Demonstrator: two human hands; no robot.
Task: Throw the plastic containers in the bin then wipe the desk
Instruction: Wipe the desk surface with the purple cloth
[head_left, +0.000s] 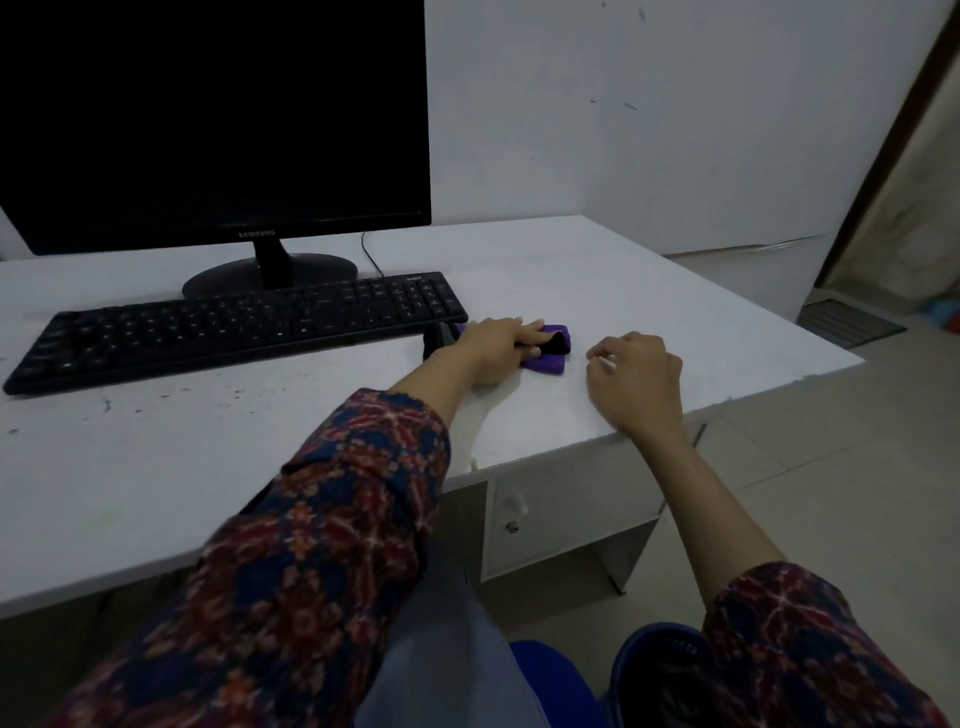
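Note:
A purple cloth (553, 358) with a dark patch lies on the white desk (649, 312), just right of the keyboard. My left hand (493, 348) lies over the cloth, its fingers curled down onto it. To the right of the cloth, my right hand (636, 374) rests near the desk's front edge, fingers loosely curled and holding nothing. A dark blue bin (657, 670) stands on the floor below my right forearm. I see no plastic containers on the desk.
A black keyboard (234, 327) and a dark monitor (208, 119) fill the desk's left half. A black mouse (439, 338) sits behind my left wrist. Dark specks mark the desk front left. A drawer unit (561, 514) hangs under the desk's right side.

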